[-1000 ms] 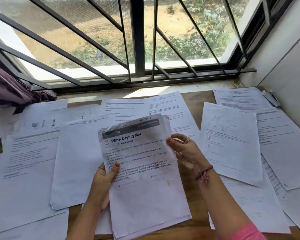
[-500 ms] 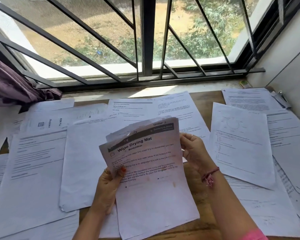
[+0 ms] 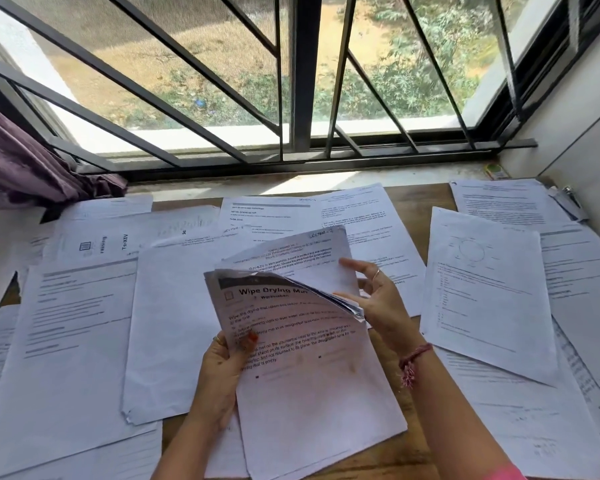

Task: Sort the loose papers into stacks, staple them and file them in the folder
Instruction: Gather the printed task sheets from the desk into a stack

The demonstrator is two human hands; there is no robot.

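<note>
Currently: leafing through a held sheaf of papers (image 3: 312, 386) above the tabletop (image 3: 406, 202), sorting not yet finished.
Left hand (image 3: 222, 372): gripping the sheaf's left edge, thumb pressing down on the printed face just under the "Wipe Drying Mat" sheet (image 3: 274, 306).
Right hand (image 3: 378, 299): fingers mostly spread and relaxed, thumb tip peeling that sheet's top right corner forward, baring the question sheet (image 3: 305, 258) behind it.
Loose papers: lying all over the tabletop, overlapping; a blank-faced pile (image 3: 174, 323) just left of the sheaf, a sheet with a circle diagram (image 3: 482, 289) to the right, more printed pages (image 3: 291, 216) near the window grille (image 3: 298, 98).
Folder and stapler: not clearly showing; something clip-like at the far right edge (image 3: 568, 202), too small to name.
Doing it well: lifting only one corner at a time, reading each heading before pulling; keeping the left grip firm, low on the edge, stopping the sheaf fanning out; laying each pulled sheet squarely on its matching pile.
Risk: creasing the already curled corner; dragging two sheets together.
</note>
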